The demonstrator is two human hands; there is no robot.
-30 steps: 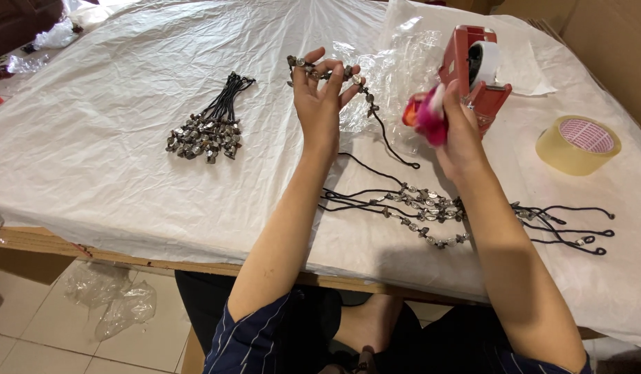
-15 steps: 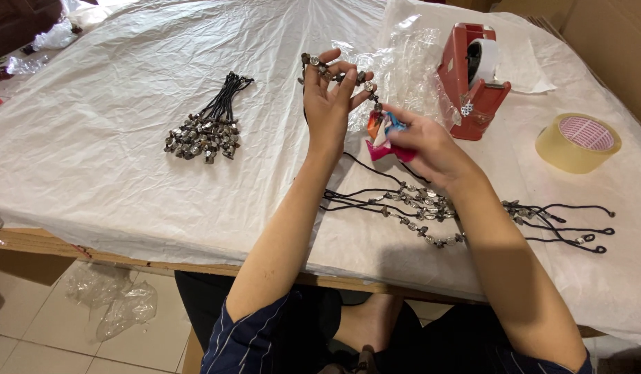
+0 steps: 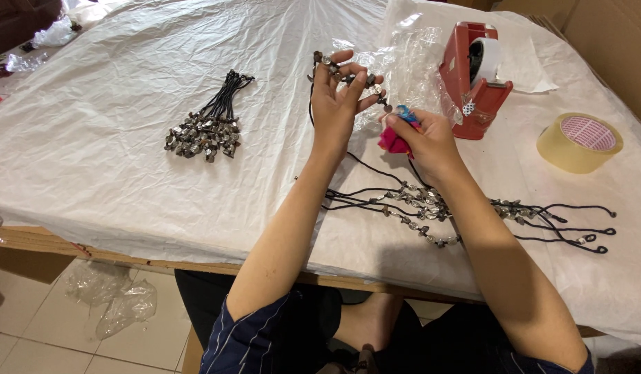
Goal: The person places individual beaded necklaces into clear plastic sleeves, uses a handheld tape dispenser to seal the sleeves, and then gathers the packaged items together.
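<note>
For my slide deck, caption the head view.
Left hand holds beaded cord; right hand grips pink item.

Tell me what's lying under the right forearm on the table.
Loose black beaded cords spread on the white plastic sheet run beneath the right forearm, emerging on both sides. The stretch directly under the arm is hidden, so its beads cannot be seen.

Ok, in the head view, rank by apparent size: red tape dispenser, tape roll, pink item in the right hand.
1. Red tape dispenser
2. Tape roll, clearly smaller
3. Pink item, smallest, though the right hand partly hides it
</note>
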